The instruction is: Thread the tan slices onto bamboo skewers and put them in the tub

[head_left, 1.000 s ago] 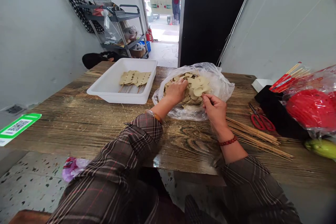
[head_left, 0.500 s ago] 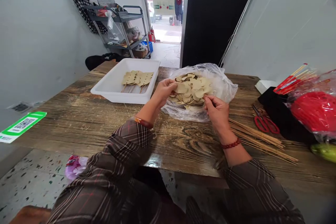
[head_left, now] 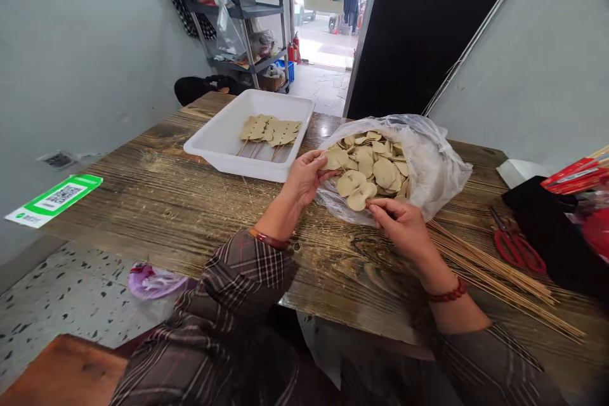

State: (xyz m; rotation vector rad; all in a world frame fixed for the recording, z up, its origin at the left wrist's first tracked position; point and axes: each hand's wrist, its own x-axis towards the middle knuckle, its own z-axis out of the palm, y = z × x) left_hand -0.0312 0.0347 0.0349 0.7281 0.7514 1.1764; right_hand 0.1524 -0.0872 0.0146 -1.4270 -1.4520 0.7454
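My right hand (head_left: 402, 225) pinches the end of a thin skewer, mostly hidden, with flat, round beige slices (head_left: 361, 196) on it just beyond my fingertips. To its left, my left hand (head_left: 307, 179) has thumb and fingers closed on another beige slice (head_left: 335, 158). Both hands are at the near side of a clear plastic bag (head_left: 435, 168), opened out and heaped with loose slices of the same kind (head_left: 384, 172). A white tub (head_left: 209, 149) stands left of the bag, holding several skewers threaded with slices (head_left: 271, 130).
Bare bamboo skewers (head_left: 499, 273) lie on the wooden table (head_left: 190, 216) by my right forearm. Red-handled scissors (head_left: 518, 250) and a black box (head_left: 547, 222) are farther right. A green-and-white code card (head_left: 57, 200) is at the left edge. Beyond stands a grey cart (head_left: 257, 9).
The view has shifted, so the table sits differently in the picture. My right hand has come nearer, and the slices at its fingertips now show clear of the heap. My left hand still grips a slice.
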